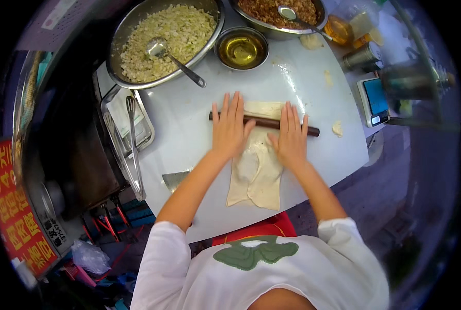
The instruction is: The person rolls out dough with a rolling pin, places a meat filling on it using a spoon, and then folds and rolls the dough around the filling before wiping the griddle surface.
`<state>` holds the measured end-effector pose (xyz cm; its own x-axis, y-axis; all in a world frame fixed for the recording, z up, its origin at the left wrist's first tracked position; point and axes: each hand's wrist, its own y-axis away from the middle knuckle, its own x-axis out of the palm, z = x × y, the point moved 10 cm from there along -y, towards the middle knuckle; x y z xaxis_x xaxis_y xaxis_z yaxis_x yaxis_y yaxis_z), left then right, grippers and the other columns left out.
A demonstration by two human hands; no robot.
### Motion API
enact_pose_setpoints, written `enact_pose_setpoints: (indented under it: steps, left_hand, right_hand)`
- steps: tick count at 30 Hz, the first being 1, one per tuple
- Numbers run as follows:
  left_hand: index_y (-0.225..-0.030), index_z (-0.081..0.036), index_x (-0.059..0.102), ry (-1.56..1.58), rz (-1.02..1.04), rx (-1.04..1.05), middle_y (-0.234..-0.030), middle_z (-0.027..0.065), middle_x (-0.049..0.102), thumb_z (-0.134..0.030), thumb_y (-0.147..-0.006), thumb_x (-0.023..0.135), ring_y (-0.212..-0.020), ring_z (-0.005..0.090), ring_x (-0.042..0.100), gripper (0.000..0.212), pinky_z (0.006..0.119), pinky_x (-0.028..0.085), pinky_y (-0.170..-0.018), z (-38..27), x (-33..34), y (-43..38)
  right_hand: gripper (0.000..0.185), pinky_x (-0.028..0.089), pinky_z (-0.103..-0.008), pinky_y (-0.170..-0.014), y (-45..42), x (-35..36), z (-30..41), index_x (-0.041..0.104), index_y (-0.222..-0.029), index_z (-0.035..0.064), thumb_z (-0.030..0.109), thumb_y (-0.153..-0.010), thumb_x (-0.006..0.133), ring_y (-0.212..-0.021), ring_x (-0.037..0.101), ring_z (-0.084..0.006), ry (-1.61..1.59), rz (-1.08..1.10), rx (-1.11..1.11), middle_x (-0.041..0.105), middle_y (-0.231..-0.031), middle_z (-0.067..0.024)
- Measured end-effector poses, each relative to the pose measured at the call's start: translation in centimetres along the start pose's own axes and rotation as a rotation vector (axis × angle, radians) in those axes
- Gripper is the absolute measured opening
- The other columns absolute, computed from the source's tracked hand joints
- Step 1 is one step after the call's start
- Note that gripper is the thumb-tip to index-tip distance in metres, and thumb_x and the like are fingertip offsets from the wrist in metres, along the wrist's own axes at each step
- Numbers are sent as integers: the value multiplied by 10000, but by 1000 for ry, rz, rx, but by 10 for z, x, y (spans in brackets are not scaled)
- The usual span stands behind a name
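Observation:
A sheet of pale dough (267, 193) lies lengthwise on the white tabletop, its near end made of two overlapping flaps. Across its far part sits a dark wooden rolling pin (268, 123). My left hand (230, 128) is laid flat over the pin's left part, fingers stretched forward. Over the right part rests my right hand (293, 137), also flat with straight fingers. Neither hand wraps round the pin; both press on it from above. A strip of dough shows beyond the pin between my hands. Part of a metal blade (175, 180) shows beside my left forearm.
Beyond my hands stand a steel bowl of pale chopped filling (168, 29), a small bowl of yellow oil (241, 48) and a bowl of brown filling (279, 11). Metal tongs (134, 155) lean on a steel tray (150, 130) at left. A digital scale (375, 100) is at right.

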<state>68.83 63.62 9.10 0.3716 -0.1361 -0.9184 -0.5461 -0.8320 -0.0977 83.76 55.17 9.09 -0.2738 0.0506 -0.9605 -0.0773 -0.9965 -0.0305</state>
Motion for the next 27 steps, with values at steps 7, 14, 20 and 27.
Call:
enact_pose_setpoints:
  steps: [7, 14, 20, 27]
  left_hand:
    - [-1093, -82, 644, 81, -300, 193, -1042, 91, 640, -208, -919, 769, -1011, 323, 611, 249, 466, 449, -864, 19, -15, -108]
    - [-1069, -99, 660, 114, -490, 189, -951, 63, 653, -136, -887, 799, -916, 303, 635, 232, 443, 464, -810, 33, -24, -100]
    - [-1197, -76, 670, 226, -383, 60, -1049, 91, 684, -121, -927, 761, -1017, 327, 646, 289, 456, 469, -882, 29, -42, -87]
    - [-1641, 10, 356, 30, -83, -59, -1714, 224, 341, -265, -1003, 678, -1609, 469, 231, 766, 693, 131, -1275, -9, 0, 23]
  right_hand:
    - [789, 173, -661, -1285, -154, 13, -53, 436, -1580, -51, 531, -1062, 559, -1589, 321, -407, 144, -101, -41, 394, -1685, -231]
    - [570, 361, -586, -1175, -194, -18, -51, 601, -1449, 36, 423, -1033, 647, -1388, 528, -352, 10, -123, -45, 632, -1391, -155]
    - [421, 468, -472, -988, -139, -15, -57, 739, -1307, 200, 217, -892, 803, -1169, 619, -298, -214, 86, -238, 685, -1160, -84]
    - [473, 413, -543, -1148, -36, 4, -30, 708, -1399, 190, 136, -929, 724, -1321, 576, -337, -116, 109, -50, 648, -1374, -111]
